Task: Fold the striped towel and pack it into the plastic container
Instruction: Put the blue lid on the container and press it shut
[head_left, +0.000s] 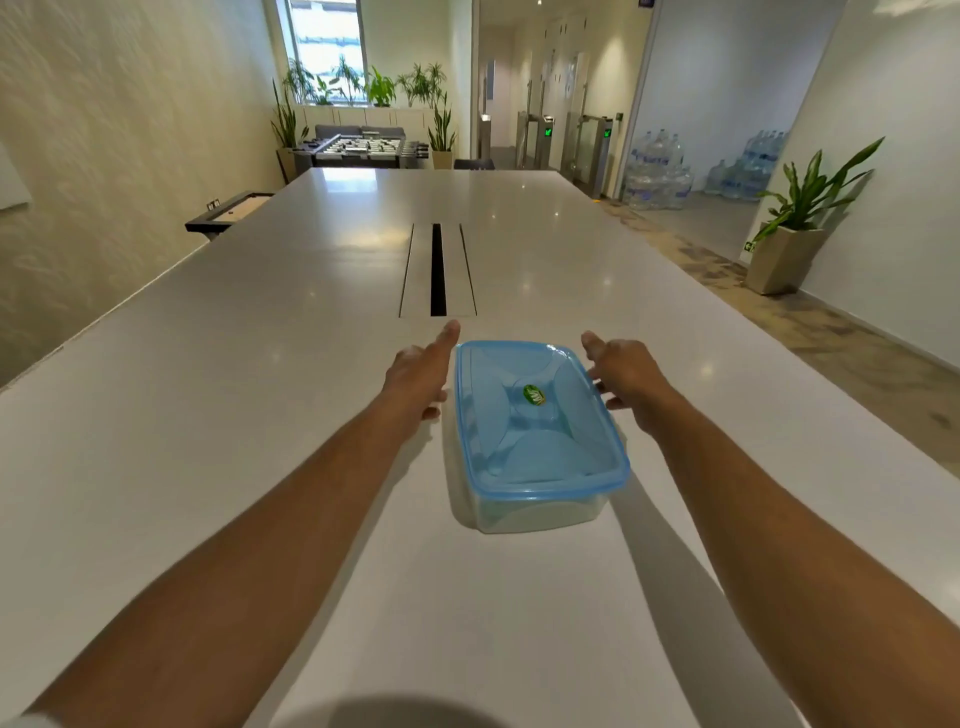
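A clear plastic container (537, 512) with a blue lid (535, 421) on it stands on the white table, a green sticker at the lid's middle. My left hand (418, 376) lies beside its left side with fingers stretched out, close to the lid's edge. My right hand (626, 376) is at the right far corner, fingers spread and touching the rim. Neither hand grips anything. No striped towel is in view; through the lid I cannot tell what is inside.
The long white table (260, 415) has a cable slot (438, 270) just beyond the container. A foosball table (363, 148) and plants stand at the far end. Water bottles (657, 171) and a potted plant (795, 228) are off to the right.
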